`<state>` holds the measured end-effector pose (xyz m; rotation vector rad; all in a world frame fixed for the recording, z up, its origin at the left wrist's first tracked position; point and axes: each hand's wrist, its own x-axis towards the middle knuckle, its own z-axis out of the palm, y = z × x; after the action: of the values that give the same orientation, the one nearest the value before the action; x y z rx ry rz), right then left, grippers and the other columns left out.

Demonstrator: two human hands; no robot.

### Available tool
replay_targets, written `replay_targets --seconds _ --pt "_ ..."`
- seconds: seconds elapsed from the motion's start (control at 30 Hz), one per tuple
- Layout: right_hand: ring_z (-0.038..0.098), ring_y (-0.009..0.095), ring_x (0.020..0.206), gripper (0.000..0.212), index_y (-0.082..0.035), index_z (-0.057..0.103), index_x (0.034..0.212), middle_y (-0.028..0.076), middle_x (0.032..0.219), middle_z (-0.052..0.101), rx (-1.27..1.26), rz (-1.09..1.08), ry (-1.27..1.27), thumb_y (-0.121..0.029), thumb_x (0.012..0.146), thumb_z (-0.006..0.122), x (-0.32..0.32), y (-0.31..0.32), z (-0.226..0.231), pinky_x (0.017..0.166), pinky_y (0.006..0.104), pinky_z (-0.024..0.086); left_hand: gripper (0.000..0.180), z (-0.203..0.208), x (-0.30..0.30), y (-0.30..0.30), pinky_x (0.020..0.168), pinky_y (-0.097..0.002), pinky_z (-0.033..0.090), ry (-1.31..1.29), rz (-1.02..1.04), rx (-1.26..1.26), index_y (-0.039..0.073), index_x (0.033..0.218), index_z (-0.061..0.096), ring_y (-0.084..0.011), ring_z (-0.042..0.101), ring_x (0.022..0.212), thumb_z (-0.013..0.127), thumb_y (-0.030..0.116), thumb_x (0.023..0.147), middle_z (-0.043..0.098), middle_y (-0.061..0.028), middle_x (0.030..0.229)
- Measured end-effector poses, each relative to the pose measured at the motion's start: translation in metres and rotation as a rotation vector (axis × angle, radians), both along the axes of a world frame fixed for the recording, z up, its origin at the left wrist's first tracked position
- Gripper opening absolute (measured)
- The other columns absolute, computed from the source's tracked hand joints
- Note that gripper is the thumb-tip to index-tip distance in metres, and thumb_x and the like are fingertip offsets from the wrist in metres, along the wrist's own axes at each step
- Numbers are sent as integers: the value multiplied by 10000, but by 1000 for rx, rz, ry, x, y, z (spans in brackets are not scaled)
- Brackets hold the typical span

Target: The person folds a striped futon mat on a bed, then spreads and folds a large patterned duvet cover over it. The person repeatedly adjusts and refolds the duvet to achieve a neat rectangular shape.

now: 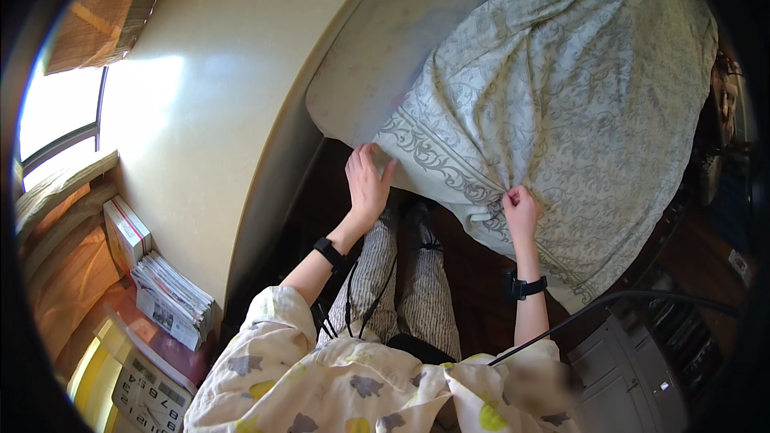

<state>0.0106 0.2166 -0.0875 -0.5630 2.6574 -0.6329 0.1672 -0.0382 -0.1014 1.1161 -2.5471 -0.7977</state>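
A pale grey-green duvet cover with a scroll pattern and a darker border lies bunched across the bed. My right hand is closed on a pinch of it near the bordered edge, and folds fan out from that grip. At the cover's near left corner is my left hand, its fingers stretched out and the thumb apart. The fingertips are by the cover's edge; whether they touch it I cannot tell. To the left, part of the mattress, pale with faint pink flowers, lies uncovered.
A cream wall or panel runs along the bed's left side. Stacked newspapers, a white box and a clock are at lower left. A black cable crosses at right above a grey cabinet.
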Motion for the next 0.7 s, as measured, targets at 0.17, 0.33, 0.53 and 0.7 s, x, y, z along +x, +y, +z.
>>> replay_targets --seconds 0.17,0.33,0.53,0.7 --pt "556 270 608 89 -52 540 695 80 631 556 186 -26 -54 -94 673 616 -7 -29 1 567 365 435 342 -18 -1 -17 773 -371 428 2 -124 102 -10 999 505 -315 515 922 632 153 725 540 -158 994" --pt "554 286 791 140 -33 553 820 127 833 576 223 37 44 -58 687 590 -16 -74 28 690 375 430 301 -20 0 -20 761 -347 439 110 -185 108 8 894 577 -298 517 902 691 164 664 558 -127 992" --pt "455 280 1010 303 -67 571 994 127 1110 479 -109 584 131 -17 696 549 -22 -174 29 861 368 361 236 -28 6 -18 728 -363 403 83 -44 223 9 865 527 -301 474 843 652 99 686 506 -123 887" --pt "372 277 1133 241 -84 620 864 132 1240 410 -49 867 257 -36 628 625 -42 -224 -2 921 430 288 237 -43 16 -14 732 -368 375 26 -126 188 21 868 512 -294 465 847 643 90 682 490 -119 893"
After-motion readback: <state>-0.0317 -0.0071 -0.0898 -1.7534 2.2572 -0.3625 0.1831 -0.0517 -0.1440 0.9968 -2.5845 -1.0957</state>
